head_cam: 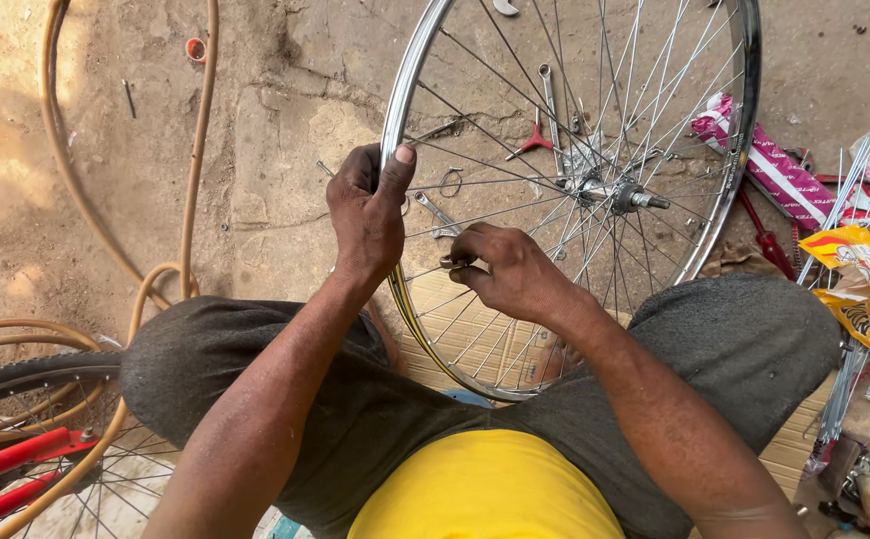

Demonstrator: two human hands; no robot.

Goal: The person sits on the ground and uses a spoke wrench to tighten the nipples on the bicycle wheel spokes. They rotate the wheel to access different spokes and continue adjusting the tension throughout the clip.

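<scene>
A bare chrome bicycle wheel rim (pixel 412 70) with thin spokes and a metal hub (pixel 615 190) stands upright between my knees. My left hand (pixel 367 210) grips the rim's left edge, thumb over the top. My right hand (pixel 510 271) reaches between the spokes just inside the rim, its fingers pinched on a small metal spoke tool (pixel 449 263) close to my left hand. What the tool bites on is hidden by my fingers.
A tan hose (pixel 191 160) snakes over the dirt ground at left. A red-framed bicycle (pixel 16 459) with a tyre lies at the bottom left. Spanners (pixel 550 100) rest on the ground behind the spokes. Pink and yellow packets (pixel 784 175) and loose spokes (pixel 844 389) sit at the right.
</scene>
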